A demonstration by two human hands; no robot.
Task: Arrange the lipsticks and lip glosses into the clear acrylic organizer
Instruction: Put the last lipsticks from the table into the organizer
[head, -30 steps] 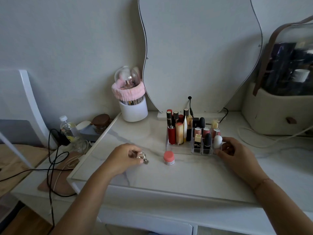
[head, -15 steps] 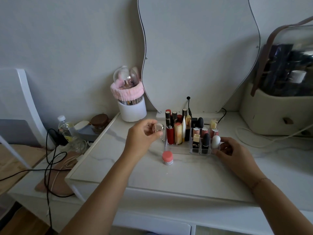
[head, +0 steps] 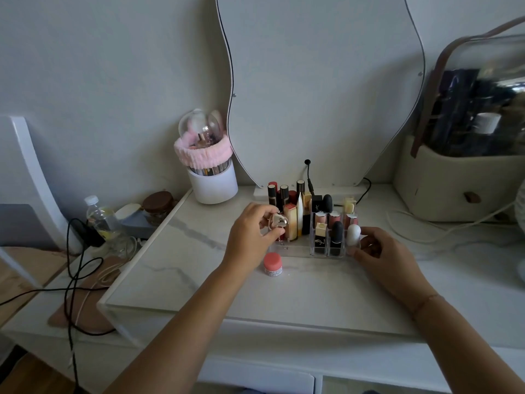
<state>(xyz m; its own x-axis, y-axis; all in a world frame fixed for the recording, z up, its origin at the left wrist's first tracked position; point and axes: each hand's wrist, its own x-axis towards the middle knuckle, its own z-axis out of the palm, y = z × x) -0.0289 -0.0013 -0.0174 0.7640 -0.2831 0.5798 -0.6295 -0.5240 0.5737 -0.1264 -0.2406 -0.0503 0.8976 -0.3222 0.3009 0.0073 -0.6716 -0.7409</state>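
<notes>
Bare marble tabletop before organizer

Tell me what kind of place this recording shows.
Likely a bedroom vanity or dressing table: a wavy-edged frameless mirror leans against the wall, a clear acrylic organizer holds lipsticks, and a white brush cup with a pink headband stands beside it.

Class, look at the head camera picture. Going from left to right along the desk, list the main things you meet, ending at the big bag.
Water bottle → brown-lidded jar → white brush holder → pink-lidded pot → clear acrylic organizer → beige bag.
</notes>
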